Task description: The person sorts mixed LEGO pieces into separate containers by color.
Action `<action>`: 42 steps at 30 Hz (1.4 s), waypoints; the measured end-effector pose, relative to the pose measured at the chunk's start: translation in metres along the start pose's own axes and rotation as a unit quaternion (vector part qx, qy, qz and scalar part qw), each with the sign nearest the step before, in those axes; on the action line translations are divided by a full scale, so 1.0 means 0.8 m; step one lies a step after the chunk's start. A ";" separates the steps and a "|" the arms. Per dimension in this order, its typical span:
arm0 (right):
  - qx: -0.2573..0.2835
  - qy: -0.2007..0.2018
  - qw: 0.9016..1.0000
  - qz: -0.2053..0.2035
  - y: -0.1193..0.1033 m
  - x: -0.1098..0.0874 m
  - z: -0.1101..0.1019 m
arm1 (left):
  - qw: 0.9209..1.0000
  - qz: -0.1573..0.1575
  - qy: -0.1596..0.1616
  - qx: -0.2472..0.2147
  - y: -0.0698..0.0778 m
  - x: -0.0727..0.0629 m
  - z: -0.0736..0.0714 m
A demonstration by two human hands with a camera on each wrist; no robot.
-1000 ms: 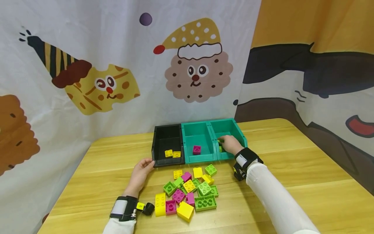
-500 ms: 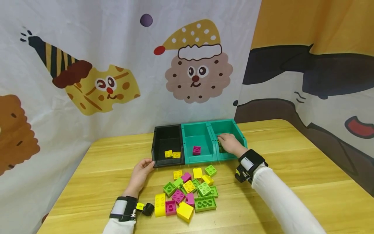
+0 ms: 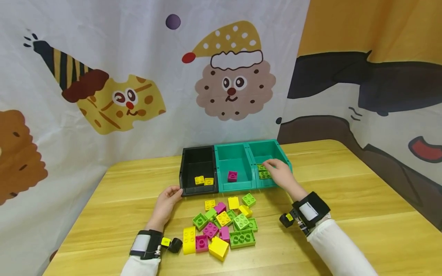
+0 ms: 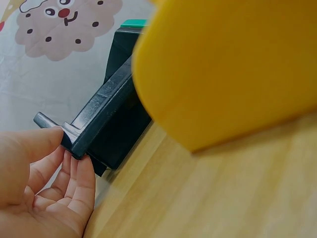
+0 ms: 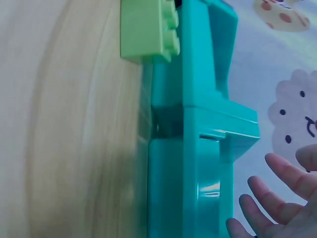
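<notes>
My left hand (image 3: 166, 205) grips the front left corner of the black bin (image 3: 183, 168); in the left wrist view the thumb lies on the rim and the fingers curl beneath it. Over the front of the right teal bin (image 3: 284, 153) is my right hand (image 3: 280, 173), holding nothing. Its fingers (image 5: 282, 173) are spread and loosely bent in the right wrist view. Green bricks (image 3: 264, 174) lie in that bin, beside the fingertips. Two yellow bricks (image 3: 199, 180) lie in the black bin, and one magenta brick (image 3: 232, 176) in the middle teal bin (image 3: 236, 188).
A loose pile of toy bricks lies on the wooden table (image 3: 124, 214) in front of the bins, among them a long green brick (image 3: 243, 239), a magenta brick (image 3: 210, 230) and a large yellow brick (image 3: 218, 248). A printed cloth (image 3: 165, 126) hangs behind the table.
My right hand has drawn back toward the front right, uncovering the green bricks in the right teal bin. The left hand stays on the black bin's corner.
</notes>
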State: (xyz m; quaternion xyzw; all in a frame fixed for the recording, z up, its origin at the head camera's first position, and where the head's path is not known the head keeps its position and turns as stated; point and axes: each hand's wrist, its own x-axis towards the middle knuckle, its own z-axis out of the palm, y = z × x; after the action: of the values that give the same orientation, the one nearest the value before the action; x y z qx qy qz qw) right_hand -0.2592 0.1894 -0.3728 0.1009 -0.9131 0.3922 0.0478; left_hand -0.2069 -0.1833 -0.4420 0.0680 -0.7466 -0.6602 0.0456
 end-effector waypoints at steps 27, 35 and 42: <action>-0.013 -0.126 0.984 -0.129 -0.012 -0.045 0.029 | 1.000 -0.008 -0.009 -0.016 0.003 0.001 -0.001; -0.062 -0.144 0.970 -0.187 -0.019 -0.049 0.039 | 1.000 -0.010 -0.009 -0.012 0.006 -0.001 -0.002; -0.123 -0.202 0.942 -0.237 -0.021 -0.053 0.044 | 1.000 -0.007 -0.005 0.000 0.005 -0.001 0.000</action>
State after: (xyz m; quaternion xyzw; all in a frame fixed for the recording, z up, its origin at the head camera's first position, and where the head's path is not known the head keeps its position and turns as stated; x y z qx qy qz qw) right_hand -0.2144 0.1588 -0.3919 0.3847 -0.8944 0.2254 -0.0341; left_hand -0.2062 -0.1829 -0.4378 0.0702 -0.7461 -0.6611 0.0370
